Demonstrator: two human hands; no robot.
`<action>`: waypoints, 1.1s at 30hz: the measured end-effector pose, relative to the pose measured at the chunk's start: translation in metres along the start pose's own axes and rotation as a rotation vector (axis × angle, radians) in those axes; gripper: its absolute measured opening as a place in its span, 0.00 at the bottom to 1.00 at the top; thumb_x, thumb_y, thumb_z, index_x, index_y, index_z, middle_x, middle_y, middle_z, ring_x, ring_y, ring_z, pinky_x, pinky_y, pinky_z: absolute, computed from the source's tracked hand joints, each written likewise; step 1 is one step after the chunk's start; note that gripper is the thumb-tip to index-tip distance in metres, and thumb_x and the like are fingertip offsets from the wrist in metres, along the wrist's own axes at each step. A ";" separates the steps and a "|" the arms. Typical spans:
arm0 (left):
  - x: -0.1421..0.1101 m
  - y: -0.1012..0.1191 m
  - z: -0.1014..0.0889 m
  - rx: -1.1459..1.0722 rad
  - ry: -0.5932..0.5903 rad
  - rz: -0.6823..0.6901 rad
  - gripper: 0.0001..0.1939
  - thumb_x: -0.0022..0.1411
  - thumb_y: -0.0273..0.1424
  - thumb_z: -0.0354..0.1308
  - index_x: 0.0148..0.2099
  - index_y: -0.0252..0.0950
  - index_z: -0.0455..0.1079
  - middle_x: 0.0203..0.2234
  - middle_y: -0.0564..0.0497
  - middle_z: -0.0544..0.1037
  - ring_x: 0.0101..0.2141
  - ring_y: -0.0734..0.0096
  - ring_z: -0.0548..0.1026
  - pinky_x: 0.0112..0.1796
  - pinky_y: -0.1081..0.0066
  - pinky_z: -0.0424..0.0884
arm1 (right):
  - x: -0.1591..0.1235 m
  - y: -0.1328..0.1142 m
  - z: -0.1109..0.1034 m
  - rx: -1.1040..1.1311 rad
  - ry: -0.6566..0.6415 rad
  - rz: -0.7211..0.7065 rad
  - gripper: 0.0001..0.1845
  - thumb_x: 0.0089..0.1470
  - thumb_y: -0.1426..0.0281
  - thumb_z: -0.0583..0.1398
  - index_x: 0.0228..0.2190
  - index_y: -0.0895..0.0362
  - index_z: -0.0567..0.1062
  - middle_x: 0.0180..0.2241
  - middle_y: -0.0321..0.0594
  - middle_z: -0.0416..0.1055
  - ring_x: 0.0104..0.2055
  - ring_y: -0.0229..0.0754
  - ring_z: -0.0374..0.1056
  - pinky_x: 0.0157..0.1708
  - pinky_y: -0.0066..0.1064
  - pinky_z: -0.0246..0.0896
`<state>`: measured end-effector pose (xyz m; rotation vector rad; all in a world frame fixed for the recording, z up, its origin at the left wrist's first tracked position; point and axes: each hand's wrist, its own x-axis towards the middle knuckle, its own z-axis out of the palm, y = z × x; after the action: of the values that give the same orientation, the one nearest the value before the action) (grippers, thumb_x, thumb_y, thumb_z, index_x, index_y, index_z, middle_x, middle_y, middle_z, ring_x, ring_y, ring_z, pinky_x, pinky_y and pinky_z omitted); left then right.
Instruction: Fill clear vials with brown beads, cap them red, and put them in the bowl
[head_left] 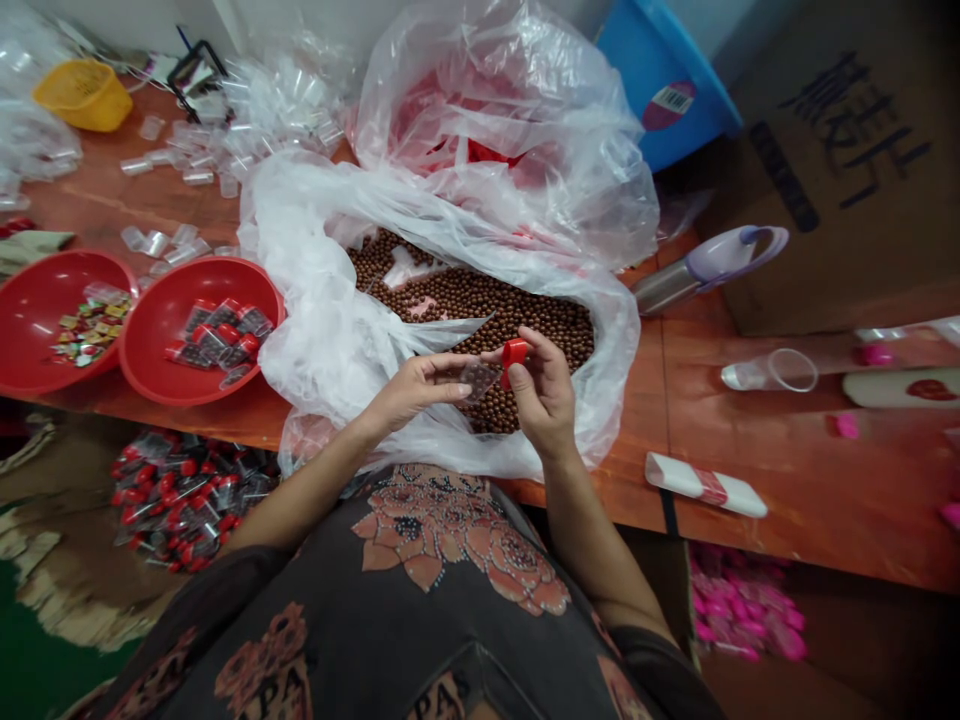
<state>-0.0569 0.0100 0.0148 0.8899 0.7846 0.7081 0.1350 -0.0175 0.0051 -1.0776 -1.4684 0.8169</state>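
Note:
Between the thumb and fingers of my left hand [427, 388] is a small clear plastic container [480, 380]; its contents are hard to make out. My right hand [546, 395] pinches a red cap [514, 354] just to the right of the container, with a small gap between the two. Both hands are over a white plastic bag [300, 260], spread wide and holding many small round brown balls [517, 310]. To the left, a red bowl [142, 340] holds several capped containers [221, 335] with dark contents.
Another red bowl [30, 330] with small colourful pieces stands farther left. Clear containers [199, 150] lie at the back left. A bag of red parts [495, 110] and a blue tub [667, 80] stand behind. On the right are a flask [705, 265] and cardboard box [847, 180].

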 end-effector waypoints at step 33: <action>0.006 -0.012 0.022 0.028 0.195 0.022 0.33 0.66 0.56 0.47 0.58 0.37 0.70 0.28 0.48 0.78 0.28 0.69 0.75 0.31 0.70 0.72 | -0.007 0.001 0.018 -0.539 -0.234 -0.272 0.36 0.53 0.59 0.66 0.59 0.52 0.59 0.49 0.50 0.72 0.48 0.54 0.70 0.47 0.50 0.68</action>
<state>-0.0327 0.0010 0.0116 0.8647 0.9609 0.8133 0.1181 -0.0223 -0.0015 -1.1588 -2.0545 0.3649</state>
